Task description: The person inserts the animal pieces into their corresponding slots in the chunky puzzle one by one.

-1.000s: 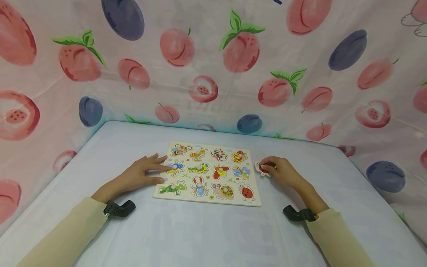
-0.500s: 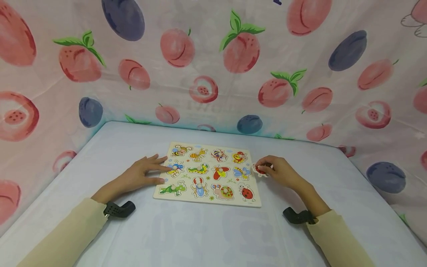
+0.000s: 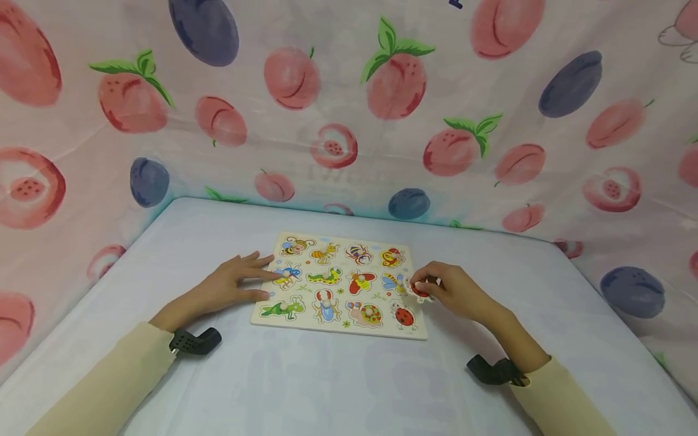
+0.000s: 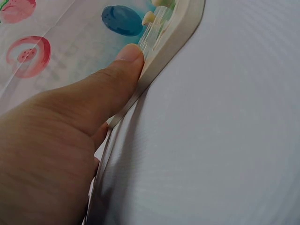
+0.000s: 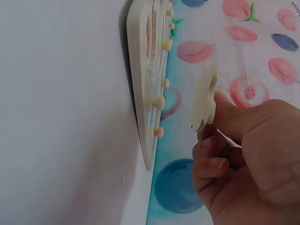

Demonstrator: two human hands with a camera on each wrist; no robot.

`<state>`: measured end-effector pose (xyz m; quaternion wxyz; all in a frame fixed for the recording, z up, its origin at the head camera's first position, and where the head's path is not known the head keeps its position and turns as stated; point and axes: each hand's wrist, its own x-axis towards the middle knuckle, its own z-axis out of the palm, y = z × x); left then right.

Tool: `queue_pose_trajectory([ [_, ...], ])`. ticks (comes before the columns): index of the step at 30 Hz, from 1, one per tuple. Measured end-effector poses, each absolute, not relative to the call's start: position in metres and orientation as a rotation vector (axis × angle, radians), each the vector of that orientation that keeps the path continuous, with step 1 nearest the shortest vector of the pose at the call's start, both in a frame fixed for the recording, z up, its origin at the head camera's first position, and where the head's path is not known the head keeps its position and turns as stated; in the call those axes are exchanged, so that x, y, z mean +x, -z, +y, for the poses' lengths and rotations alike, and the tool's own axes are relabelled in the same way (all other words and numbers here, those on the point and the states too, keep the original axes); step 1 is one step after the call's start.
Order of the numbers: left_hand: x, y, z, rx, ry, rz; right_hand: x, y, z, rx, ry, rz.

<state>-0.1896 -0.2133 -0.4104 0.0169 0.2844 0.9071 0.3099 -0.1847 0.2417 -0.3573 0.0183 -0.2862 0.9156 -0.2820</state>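
Note:
A wooden peg puzzle board (image 3: 327, 290) with several knobbed insect pieces lies on the table. My left hand (image 3: 229, 281) rests on its left edge, fingers extended over the board; in the left wrist view the thumb (image 4: 126, 58) lies along the rim. My right hand (image 3: 455, 290) pinches a ladybug puzzle piece (image 3: 420, 290) at the board's right edge. In the right wrist view that piece (image 5: 205, 101) is held above the board, its plain wooden underside showing. A printed ladybug slot (image 3: 403, 316) without a knob shows at the board's near right corner.
A white cloth covers the table (image 3: 305, 387). Behind it and at the sides hangs a fabric backdrop (image 3: 349, 200) printed with peaches and plums. Black cameras sit on both wrists, one being the left wrist camera (image 3: 196, 341).
My right hand has carried the ladybug piece leftward and slightly nearer, from beside the board to over its right edge. The left hand has stayed in place.

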Motion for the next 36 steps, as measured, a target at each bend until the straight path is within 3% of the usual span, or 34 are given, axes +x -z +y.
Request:
queue_pose_trajectory([
  [11,-0.19,0.412,-0.213,0.895,-0.987,2.807,-0.169,0.364,0.23,-1.055,0.859,2.76],
  [36,-0.19,0.411,-0.215,0.89,-0.977,2.811,-0.166,0.372,0.223,-0.982,0.866,2.719],
])
